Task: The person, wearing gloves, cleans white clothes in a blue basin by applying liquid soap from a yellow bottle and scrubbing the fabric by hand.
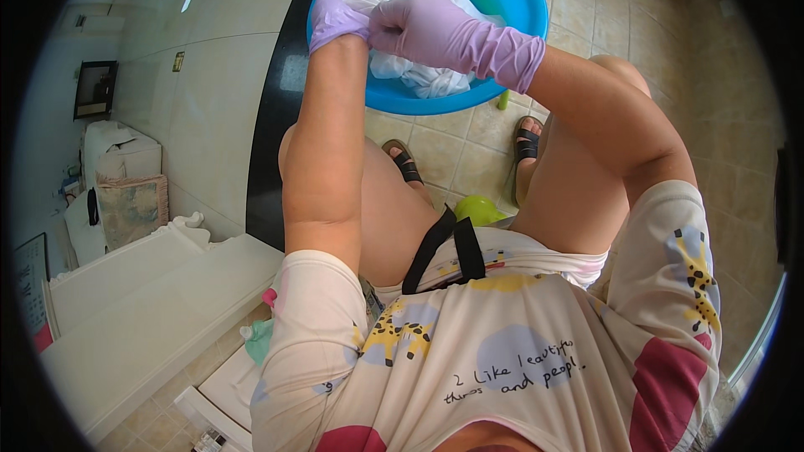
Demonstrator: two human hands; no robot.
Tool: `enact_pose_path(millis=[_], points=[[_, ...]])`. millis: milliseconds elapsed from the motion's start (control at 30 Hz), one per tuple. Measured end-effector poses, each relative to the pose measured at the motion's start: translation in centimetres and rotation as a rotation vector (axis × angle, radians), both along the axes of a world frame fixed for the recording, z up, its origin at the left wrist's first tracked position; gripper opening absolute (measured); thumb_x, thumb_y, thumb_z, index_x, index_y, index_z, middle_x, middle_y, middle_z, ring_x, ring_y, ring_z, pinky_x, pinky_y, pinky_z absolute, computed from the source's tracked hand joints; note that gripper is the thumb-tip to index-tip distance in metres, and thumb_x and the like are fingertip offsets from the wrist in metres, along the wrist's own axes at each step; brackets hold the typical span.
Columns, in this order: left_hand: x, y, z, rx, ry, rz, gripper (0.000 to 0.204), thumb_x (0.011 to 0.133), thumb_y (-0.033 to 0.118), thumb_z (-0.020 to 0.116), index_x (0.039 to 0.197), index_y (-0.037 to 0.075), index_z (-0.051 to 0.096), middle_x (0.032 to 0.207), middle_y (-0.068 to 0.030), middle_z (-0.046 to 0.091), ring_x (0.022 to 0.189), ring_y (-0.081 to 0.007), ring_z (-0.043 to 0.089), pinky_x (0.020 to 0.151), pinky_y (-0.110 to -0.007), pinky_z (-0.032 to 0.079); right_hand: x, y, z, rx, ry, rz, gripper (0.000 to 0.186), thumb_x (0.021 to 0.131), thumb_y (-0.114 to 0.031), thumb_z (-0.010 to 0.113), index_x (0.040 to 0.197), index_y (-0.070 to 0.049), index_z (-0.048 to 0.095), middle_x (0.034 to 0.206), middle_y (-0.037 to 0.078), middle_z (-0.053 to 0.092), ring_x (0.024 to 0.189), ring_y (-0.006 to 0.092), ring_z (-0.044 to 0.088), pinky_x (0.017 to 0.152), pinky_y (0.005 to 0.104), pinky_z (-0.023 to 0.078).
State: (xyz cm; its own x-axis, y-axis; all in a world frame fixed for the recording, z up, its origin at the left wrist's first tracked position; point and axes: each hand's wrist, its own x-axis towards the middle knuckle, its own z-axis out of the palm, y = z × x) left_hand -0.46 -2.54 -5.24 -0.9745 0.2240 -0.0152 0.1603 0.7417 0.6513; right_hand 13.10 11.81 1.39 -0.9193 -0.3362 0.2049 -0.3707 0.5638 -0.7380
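Note:
My left hand (335,15), in a lilac rubber glove, is bent at the wrist over the left side of a blue basin (394,99). Its fingers are hidden behind the wrist. Beside it, my right hand (425,31) wears a matching glove and is closed, knuckles up, against the left glove's cuff. White wet-looking cloth (423,77) lies crumpled in the basin. Part of this cloth bunches up just beyond both hands, and the right fingers appear wrapped on it, though the grip itself is mostly covered.
The basin stands in front of my spread knees, over a tiled floor (448,122). My sandalled feet (405,161) are on the near side. A bright green round object (477,210) sits between my legs. To the left are a black ledge (272,138) and white furniture (159,310).

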Motion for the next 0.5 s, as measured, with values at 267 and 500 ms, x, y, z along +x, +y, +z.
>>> enact_pose_path(millis=[267,500], points=[[2.1,-1.1,0.6,-0.224,0.202,-0.266,0.023,0.088,0.016,0.043,0.088,0.002,0.062,0.089,-0.0071,0.066,0.074,-0.0165,0.063,0.06,-0.031,0.051,4.0,-2.7,0.1,-0.026,0.304,0.273,0.005,0.072,-0.006,0.061,0.076,-0.009,0.058,0.071,0.007,0.057,0.067,0.0267,0.058,0.061,0.0329,0.048],[2.8,-1.0,1.3,0.758,-0.33,-0.019,0.027,0.088,0.02,0.042,0.088,0.002,0.062,0.09,-0.01,0.065,0.078,-0.0212,0.063,0.067,-0.034,0.051,2.6,-3.1,0.1,-0.121,0.543,0.27,0.014,0.071,0.0,0.061,0.082,-0.007,0.056,0.076,0.01,0.054,0.074,0.0305,0.054,0.066,0.0354,0.047]])
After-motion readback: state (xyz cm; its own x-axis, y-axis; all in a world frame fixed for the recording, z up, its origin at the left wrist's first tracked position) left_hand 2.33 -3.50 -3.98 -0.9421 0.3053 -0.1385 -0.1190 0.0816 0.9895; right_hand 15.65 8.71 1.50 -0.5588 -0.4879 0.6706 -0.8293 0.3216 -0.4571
